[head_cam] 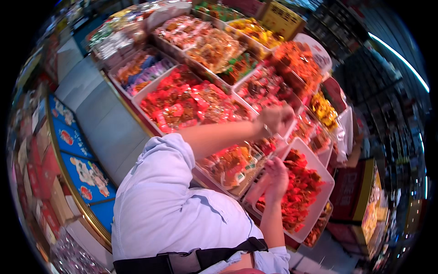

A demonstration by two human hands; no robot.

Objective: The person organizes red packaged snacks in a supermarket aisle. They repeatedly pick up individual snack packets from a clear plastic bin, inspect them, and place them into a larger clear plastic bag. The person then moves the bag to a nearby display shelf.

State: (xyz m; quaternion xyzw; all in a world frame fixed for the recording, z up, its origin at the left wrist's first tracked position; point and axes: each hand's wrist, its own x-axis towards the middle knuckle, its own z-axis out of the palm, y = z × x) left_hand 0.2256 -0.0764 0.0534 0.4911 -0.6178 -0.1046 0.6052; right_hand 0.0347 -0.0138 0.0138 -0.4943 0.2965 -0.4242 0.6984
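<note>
My left hand (276, 118) reaches across from the left above a white bin of pink-and-red wrapped packets (261, 85). Its fingers look curled, but blur hides whether they hold anything. My right hand (276, 176) is lower, its fingers bent, at the left side of a white plastic tray (323, 171) full of red-wrapped packets (301, 191). Something pale and blurred (255, 191) lies beside this palm; I cannot tell whether it is gripped. Left of the hands, a wide bin holds shiny red packets (191, 102), and below my left forearm lie clear-bagged orange-red packets (229, 164).
More bins hold yellow packets (256, 32), orange packets (296, 61) and purple-blue packets (147, 72). A yellow box (284, 20) bearing writing stands behind. White plastic bags (344, 133) hang at the right. A blue-panelled, gold-edged stand (85, 171) is at the left, across the tiled floor (106, 113).
</note>
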